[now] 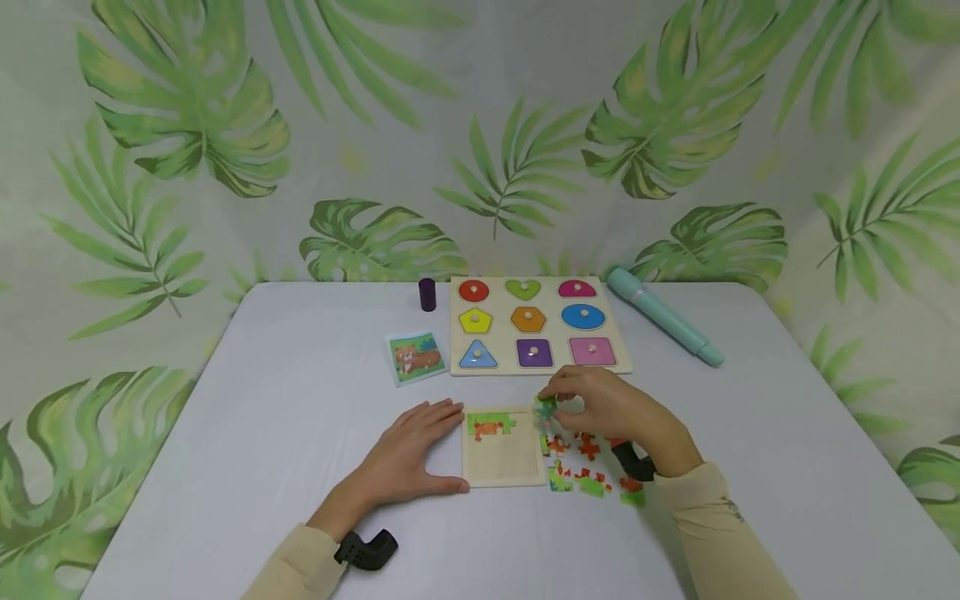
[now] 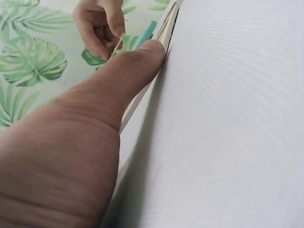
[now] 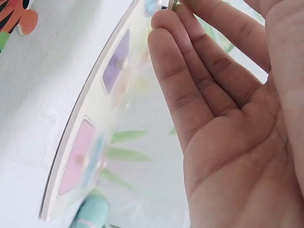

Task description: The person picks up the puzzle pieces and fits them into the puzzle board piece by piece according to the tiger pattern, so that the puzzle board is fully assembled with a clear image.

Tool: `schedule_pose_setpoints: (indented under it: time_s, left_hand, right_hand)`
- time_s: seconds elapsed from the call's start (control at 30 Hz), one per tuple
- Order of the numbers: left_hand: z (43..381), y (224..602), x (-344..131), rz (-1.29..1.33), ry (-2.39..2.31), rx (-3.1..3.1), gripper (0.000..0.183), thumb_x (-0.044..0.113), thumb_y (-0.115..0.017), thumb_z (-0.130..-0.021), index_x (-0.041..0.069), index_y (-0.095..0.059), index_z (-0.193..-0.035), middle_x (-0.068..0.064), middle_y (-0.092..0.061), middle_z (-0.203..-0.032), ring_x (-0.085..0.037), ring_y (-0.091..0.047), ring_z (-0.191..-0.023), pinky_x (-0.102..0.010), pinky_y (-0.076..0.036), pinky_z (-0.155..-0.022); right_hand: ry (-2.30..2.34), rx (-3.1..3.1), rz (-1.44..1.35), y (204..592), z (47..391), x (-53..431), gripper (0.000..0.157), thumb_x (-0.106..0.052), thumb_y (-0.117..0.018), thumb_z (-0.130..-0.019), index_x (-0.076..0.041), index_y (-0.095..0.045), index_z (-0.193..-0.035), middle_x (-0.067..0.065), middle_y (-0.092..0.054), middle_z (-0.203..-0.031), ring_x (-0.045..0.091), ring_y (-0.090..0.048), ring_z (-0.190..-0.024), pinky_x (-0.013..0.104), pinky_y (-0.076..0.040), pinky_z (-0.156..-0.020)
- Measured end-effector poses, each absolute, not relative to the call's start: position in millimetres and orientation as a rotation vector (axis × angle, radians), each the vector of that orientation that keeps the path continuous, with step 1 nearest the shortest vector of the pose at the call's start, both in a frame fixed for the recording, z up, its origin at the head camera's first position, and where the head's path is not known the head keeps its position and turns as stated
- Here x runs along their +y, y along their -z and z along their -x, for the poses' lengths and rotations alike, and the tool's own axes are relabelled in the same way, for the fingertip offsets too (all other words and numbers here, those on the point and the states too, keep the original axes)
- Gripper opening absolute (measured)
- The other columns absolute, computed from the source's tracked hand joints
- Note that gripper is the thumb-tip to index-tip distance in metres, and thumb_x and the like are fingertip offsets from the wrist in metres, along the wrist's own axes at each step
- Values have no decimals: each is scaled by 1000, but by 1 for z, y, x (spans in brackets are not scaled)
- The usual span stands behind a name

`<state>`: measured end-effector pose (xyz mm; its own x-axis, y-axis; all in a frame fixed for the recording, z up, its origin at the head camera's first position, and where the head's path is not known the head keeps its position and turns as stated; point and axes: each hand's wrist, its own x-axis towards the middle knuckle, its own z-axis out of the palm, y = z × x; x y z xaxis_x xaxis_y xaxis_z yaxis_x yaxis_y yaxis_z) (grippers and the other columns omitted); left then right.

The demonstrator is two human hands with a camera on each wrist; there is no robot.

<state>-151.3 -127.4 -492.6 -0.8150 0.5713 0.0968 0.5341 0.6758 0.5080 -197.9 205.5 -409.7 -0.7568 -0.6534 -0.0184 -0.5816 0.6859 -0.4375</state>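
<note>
My left hand [image 1: 411, 454] lies flat on the table with straight fingers, fingertips and thumb touching the left edge of a small wooden puzzle tray [image 1: 504, 463]. In the left wrist view the thumb [image 2: 137, 59] presses against the tray's side. A few joined pieces [image 1: 491, 423] with green and orange print fill the tray's upper left part. Above the tray's upper right corner, my right hand [image 1: 611, 408] pinches a green jigsaw piece [image 1: 546, 409] between thumb and fingers. Several loose jigsaw pieces [image 1: 591, 483] lie right of the tray, partly under the right hand.
Behind the tray lies a wooden shape board [image 1: 495, 339] with knobbed coloured shapes. A picture card [image 1: 417, 358] with an animal lies left of it, and a dark purple cylinder [image 1: 427, 295] stands behind the card. A teal tube-like object [image 1: 666, 317] lies at the back right.
</note>
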Motion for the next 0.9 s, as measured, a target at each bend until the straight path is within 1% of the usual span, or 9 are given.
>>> schedule_pose_setpoints:
  time_s: [0.17, 0.4, 0.63, 0.77, 0.9]
  left_hand:
    - [153, 493, -127, -939, -818, 2815, 100, 70, -77, -79, 12, -47, -156, 0, -41, -164, -21, -31, -155, -48, -22, -129]
    - [150, 493, -127, -912, -836, 2810, 100, 69, -78, -78, 13, -48, -155, 0, -42, -163, -22, -31, -155, -49, -22, -129]
    - [150, 495, -127, -912, -845, 2811, 98, 70, -76, -79, 14, -49, -154, 0, -43, -163, -22, -32, -155, -49, -23, -129]
    - [150, 494, -127, -913, -849, 2820, 97, 68, -77, -80, 13, -49, -155, 0, -43, -163, -22, -32, -155, -49, -23, -129]
    - [149, 493, -127, -892, -885, 2814, 95, 66, -79, -80, 13, -50, -154, -1, -45, -162, -23, -33, -154, -50, -24, -128]
  right_hand:
    - [609, 2738, 1031, 409, 197, 205, 30, -14, -79, -89, -13, -77, -120, -2, -72, -116, 16, -67, -102, 35, -63, -86]
    - [601, 2728, 1021, 408, 194, 202, 29, -14, -77, -90, -13, -77, -119, -2, -72, -116, 17, -66, -104, 36, -63, -88]
    - [594, 2731, 1065, 411, 193, 201, 29, -13, -78, -89, -12, -77, -118, -3, -72, -115, 15, -66, -101, 37, -63, -87]
    - [594, 2732, 1077, 412, 195, 200, 28, -14, -78, -89, -13, -77, -118, -3, -72, -115, 15, -66, -102, 37, -63, -87]
    - [594, 2730, 1074, 414, 195, 198, 27, -15, -78, -90, -14, -78, -117, -4, -72, -115, 15, -67, -103, 35, -63, -87]
